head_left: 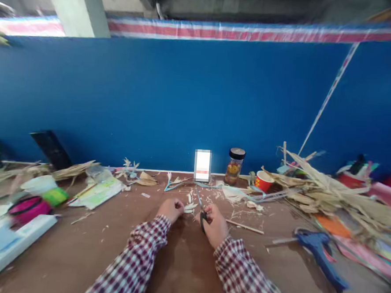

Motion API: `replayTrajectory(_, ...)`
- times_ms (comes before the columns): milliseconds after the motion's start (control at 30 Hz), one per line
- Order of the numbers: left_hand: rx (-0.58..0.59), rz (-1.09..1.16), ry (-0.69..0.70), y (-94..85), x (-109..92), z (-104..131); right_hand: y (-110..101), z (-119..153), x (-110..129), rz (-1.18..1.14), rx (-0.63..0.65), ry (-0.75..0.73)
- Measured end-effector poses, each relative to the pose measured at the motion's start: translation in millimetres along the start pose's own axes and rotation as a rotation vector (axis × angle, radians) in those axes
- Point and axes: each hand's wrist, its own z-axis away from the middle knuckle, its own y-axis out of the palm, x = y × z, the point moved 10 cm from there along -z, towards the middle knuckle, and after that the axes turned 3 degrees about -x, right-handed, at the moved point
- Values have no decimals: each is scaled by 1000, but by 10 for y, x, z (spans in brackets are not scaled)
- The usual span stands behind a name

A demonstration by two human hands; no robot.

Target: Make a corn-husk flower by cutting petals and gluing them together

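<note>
My right hand (pixel 216 226) is closed round the black handles of a pair of scissors (pixel 203 217), whose blades point away from me over the table. To the left, my left hand (pixel 171 209) has its fingers curled together; what they pinch, if anything, is too small to make out. Pale petal-like husk pieces (pixel 190 207) lie right beside its fingertips, near the scissor blades. A thin stick (pixel 245 227) lies on the brown table (pixel 177 273) just right of my right hand. Small pale scraps are scattered around both hands.
A blue glue gun (pixel 321 251) and a heap of dried corn husks (pixel 339 186) occupy the right. Behind stand a black-lidded jar (pixel 234 169) and a red paper cup (pixel 264 181). Left are a white power strip (pixel 20 244) and a magenta item (pixel 29 210). A blue wall (pixel 168 100) closes the back.
</note>
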Motion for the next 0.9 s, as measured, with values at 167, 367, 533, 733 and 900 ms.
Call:
replayTrajectory(167,-87,68,22,-111,-130,119,-42,-17,37,-104,-16,34)
replayTrajectory(367,-129,121,248,15,-642,461,-19,-68,0,-491,16,221)
replayTrajectory(533,-120,110,436,-17,-841,642,-34,-86,-56,-496,35,293)
replayTrajectory(733,-148,85,605,-49,-923,774,189,-14,57,-548,297,189)
replayTrajectory(900,-157,364,309,-81,-711,633,185,-18,14,-537,263,198)
